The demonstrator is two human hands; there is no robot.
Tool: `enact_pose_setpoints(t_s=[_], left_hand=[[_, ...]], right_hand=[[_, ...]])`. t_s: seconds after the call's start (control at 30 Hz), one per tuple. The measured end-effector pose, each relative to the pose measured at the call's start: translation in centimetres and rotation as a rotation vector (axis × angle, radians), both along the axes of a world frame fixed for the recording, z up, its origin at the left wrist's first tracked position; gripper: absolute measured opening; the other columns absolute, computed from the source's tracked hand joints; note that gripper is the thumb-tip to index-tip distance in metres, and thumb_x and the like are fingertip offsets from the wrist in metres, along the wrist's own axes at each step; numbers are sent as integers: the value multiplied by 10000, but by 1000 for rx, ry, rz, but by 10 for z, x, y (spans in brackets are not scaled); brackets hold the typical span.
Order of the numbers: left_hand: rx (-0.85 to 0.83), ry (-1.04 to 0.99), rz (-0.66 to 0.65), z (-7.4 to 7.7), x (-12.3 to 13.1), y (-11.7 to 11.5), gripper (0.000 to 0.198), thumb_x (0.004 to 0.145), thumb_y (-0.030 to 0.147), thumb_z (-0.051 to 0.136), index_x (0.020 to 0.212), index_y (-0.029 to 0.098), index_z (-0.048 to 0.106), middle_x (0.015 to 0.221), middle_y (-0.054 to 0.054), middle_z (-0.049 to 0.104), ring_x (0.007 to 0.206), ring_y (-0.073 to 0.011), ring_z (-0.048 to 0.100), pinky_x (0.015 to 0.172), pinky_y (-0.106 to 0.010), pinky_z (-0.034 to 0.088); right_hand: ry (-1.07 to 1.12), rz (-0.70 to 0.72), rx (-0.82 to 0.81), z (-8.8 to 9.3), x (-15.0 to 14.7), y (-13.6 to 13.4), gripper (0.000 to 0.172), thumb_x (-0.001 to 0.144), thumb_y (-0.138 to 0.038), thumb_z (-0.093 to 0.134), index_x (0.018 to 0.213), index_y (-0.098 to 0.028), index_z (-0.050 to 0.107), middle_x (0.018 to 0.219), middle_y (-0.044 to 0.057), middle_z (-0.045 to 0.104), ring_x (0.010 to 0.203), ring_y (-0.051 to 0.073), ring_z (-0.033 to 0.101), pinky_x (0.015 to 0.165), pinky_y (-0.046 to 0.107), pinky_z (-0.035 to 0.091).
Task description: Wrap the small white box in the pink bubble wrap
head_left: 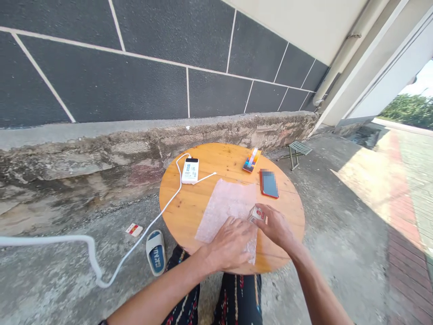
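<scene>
A sheet of bubble wrap (pixel 225 205) lies flat on a round wooden table (pixel 189 207). My left hand (pixel 232 243) rests palm down on the sheet's near part, fingers stretched out. My right hand (pixel 275 225) pinches a small clear item with a red label (pixel 256 213) at the sheet's right edge. What that item is I cannot make out exactly.
A phone in a red case (pixel 269 183) lies right of the sheet. A white power bank (pixel 190 170) with a white cable (pixel 149 228) sits at the table's back left, a colourful small box (pixel 252 160) at the back. A slipper (pixel 156 252) and a small card (pixel 134 229) lie on the concrete; a folding stool (pixel 297 151) stands beyond.
</scene>
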State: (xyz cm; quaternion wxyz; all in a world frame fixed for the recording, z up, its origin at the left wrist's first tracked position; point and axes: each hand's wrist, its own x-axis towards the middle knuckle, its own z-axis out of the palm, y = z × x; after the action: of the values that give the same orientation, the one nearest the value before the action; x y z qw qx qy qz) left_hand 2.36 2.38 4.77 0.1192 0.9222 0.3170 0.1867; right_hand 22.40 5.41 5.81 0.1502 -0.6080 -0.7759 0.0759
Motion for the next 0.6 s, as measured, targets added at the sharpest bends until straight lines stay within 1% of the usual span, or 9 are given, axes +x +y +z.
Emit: enact_pose_setpoints(t_s=[0.07, 0.1, 0.17, 0.23, 0.3, 0.37, 0.5, 0.53, 0.6], left_hand=[[-13, 5, 2, -10, 10, -6, 536, 763, 401, 617, 1236, 209, 453, 1272, -78, 495, 1138, -269, 432, 948, -411, 357], [-18, 15, 14, -15, 13, -7, 547, 761, 426, 618, 1233, 199, 461, 1282, -85, 489, 1148, -276, 428, 950, -416, 359], [-25, 43, 39, -25, 17, -5, 515, 770, 463, 606, 1191, 186, 501, 1257, -95, 511, 1159, -289, 427, 959, -433, 356], [-20, 59, 58, -31, 20, -3, 486, 786, 475, 587, 1170, 185, 522, 1245, -103, 524, 1190, -302, 409, 988, -465, 332], [-3, 50, 75, -32, 21, -4, 501, 791, 467, 581, 1200, 187, 503, 1286, -110, 499, 1241, -315, 362, 1024, -497, 295], [5, 29, 75, -30, 20, -8, 499, 796, 437, 582, 1217, 189, 485, 1318, -107, 473, 1262, -307, 343, 1044, -489, 286], [-23, -11, 22, -24, 7, -24, 313, 838, 332, 546, 1119, 196, 530, 1208, -82, 540, 1173, -259, 432, 999, -414, 355], [-30, -29, 23, -23, 1, -28, 270, 843, 311, 539, 1088, 197, 542, 1178, -78, 553, 1149, -252, 447, 986, -408, 363], [-40, -78, 77, -25, -11, -33, 216, 842, 276, 541, 1042, 196, 558, 1155, -74, 558, 1122, -247, 456, 973, -409, 367]], right_hand=[[50, -4, 33, 8, -1, 0, 437, 781, -270, 541, 1201, -150, 534, 1040, 99, 652, 886, 230, 616, 746, 316, 444], [78, 1, 51, 12, -5, 0, 441, 787, -283, 540, 1211, -158, 528, 1030, 93, 655, 862, 223, 619, 739, 313, 448], [130, 38, 76, 18, -18, 1, 448, 794, -290, 542, 1225, -174, 517, 1042, 86, 651, 847, 209, 621, 744, 305, 452], [148, 114, 68, 19, -34, 4, 453, 785, -257, 550, 1230, -177, 515, 1079, 88, 636, 883, 203, 614, 772, 297, 451], [124, 189, 25, 15, -49, 10, 456, 766, -205, 560, 1219, -173, 526, 1104, 90, 624, 939, 203, 599, 811, 295, 445], [88, 225, -21, 8, -58, 16, 462, 751, -168, 563, 1212, -170, 534, 1114, 89, 617, 984, 205, 582, 848, 298, 435], [71, 222, -51, -4, -62, 22, 473, 741, -136, 553, 1213, -166, 533, 1106, 82, 613, 996, 207, 567, 866, 301, 429], [72, 226, -48, -6, -61, 22, 475, 738, -129, 551, 1212, -161, 534, 1102, 83, 613, 997, 208, 565, 871, 302, 427], [71, 237, -45, -8, -61, 21, 479, 734, -126, 551, 1212, -151, 535, 1096, 86, 614, 1000, 211, 562, 881, 306, 425]])
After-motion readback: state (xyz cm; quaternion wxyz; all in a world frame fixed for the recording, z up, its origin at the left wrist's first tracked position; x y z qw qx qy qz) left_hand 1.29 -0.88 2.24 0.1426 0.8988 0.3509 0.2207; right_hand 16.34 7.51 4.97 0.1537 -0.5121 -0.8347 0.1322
